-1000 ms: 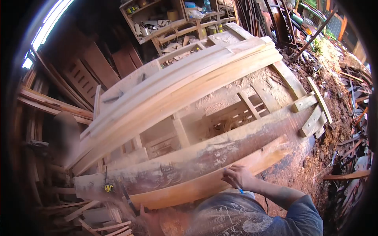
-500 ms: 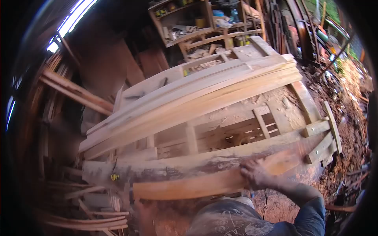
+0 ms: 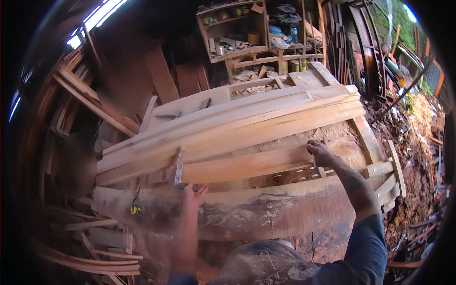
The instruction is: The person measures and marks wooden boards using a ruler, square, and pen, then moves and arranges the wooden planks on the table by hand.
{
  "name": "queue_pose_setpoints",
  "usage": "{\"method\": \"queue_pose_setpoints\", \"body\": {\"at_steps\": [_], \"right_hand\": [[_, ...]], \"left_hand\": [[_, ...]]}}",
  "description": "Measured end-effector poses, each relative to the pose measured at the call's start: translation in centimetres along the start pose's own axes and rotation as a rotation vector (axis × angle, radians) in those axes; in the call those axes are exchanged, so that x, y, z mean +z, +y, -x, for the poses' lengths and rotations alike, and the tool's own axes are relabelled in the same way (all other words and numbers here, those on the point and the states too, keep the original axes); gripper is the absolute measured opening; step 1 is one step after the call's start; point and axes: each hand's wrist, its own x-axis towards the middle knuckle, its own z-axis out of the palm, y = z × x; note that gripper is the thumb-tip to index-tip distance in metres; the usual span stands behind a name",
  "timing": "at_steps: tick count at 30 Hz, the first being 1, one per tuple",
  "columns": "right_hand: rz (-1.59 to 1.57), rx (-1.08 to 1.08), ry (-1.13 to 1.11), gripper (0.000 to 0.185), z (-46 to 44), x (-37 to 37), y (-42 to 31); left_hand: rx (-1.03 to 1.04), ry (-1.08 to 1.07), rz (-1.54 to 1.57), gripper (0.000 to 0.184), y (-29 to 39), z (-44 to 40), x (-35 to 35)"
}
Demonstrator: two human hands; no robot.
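Observation:
My right hand [image 3: 321, 151] is closed over the upper edge of a planed wooden board [image 3: 251, 164], toward its right end. The board is held on its edge above the bench opening, its broad reddish face toward me. Just below its left end is my left hand [image 3: 194, 194], fingers spread and pointing upward. Beside those fingers an upright flat metal strip [image 3: 179, 166] crosses the board's end; whether the hand touches it I cannot tell. Behind the board lie several long pale planks [image 3: 237, 123], stacked across the workbench [image 3: 266, 209].
A yellow tape measure [image 3: 135, 210] is at the bench's front left. Dark tools [image 3: 175, 115] lie behind the planks. Shavings [image 3: 337, 135] cover the bench's right side. Wood offcuts [image 3: 95, 261] lie at lower left, and a cluttered shelf [image 3: 237, 33] stands behind.
The board has moved from the bench's front edge up and away over the opening, with my right hand on it. My left hand has risen from the lower left, and the metal strip now shows.

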Motion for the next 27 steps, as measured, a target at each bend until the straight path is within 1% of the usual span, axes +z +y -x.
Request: {"method": "queue_pose_setpoints", "body": {"at_steps": [1,3,4,5,6,8,9,11,12,13,14,16,19,21,23,24,25,26,27], "right_hand": [[-0.006,0.066,-0.085,0.031,-0.1,0.8,1.1],[0.083,0.107,-0.099,0.033,0.6,4.5,3.3],[0.124,0.129,-0.098,0.034,1.0,6.1,4.1],[0.096,0.162,-0.086,0.036,1.1,6.6,4.2],[0.077,0.185,-0.068,0.035,1.3,6.6,3.5],[0.046,0.231,-0.035,0.034,1.6,3.9,0.7],[0.046,0.292,-0.001,0.027,1.2,3.1,-0.1],[0.006,0.304,0.189,0.019,-0.1,2.7,0.7],[-0.017,0.311,0.283,0.015,-0.7,2.7,0.9],[-0.057,0.373,0.296,0.011,-2.1,2.1,1.1],[-0.068,0.329,0.392,0.011,-3.7,1.8,1.2],[-0.224,0.391,0.34,0.011,-8.0,1.1,0.3],[-0.054,0.355,0.183,0.023,-15.7,-0.9,-4.6],[0.021,0.214,0.134,0.041,-21.1,-0.5,-6.2],[0.085,0.103,0.073,0.063,-26.1,0.0,-8.5],[0.116,0.067,0.043,0.076,-28.6,-0.1,-9.8],[0.151,0.035,0.018,0.089,-30.8,-0.3,-10.9],[0.209,0.042,-0.048,0.097,-32.6,-0.6,-11.9],[0.269,0.053,-0.113,0.105,-34.4,-0.8,-12.8]], "left_hand": [[0.018,0.025,-0.059,0.029,-0.2,0.7,0.9],[0.045,0.074,-0.183,0.033,-1.4,2.9,2.7],[0.045,0.046,-0.22,0.034,-1.4,4.3,3.4],[0.048,0.018,-0.257,0.035,-1.2,5.9,3.8],[0.05,-0.005,-0.295,0.036,-1.0,7.7,3.6],[0.105,0.0,-0.341,0.038,-0.3,11.7,2.3],[0.136,-0.005,-0.362,0.039,-0.1,12.9,0.9],[0.096,-0.026,-0.348,0.039,1.4,14.8,-4.9],[0.109,-0.003,-0.36,0.037,2.1,16.5,-6.5],[0.123,0.02,-0.372,0.036,2.9,18.1,-7.9],[0.109,0.036,-0.305,0.035,3.5,18.9,-10.2],[0.086,0.077,-0.162,0.034,4.6,20.5,-14.6],[0.142,0.214,-0.285,0.041,6.1,20.5,-19.0],[0.136,0.39,-0.366,0.047,7.7,19.8,-19.6],[0.104,0.636,-0.543,0.052,9.2,18.9,-21.6],[0.075,0.786,-0.681,0.053,10.2,17.3,-23.7],[0.044,0.93,-0.819,0.055,11.0,16.3,-24.3],[0.159,1.016,-1.033,0.055,11.2,15.9,-24.9],[0.279,1.095,-1.248,0.055,11.2,15.9,-24.1]]}}
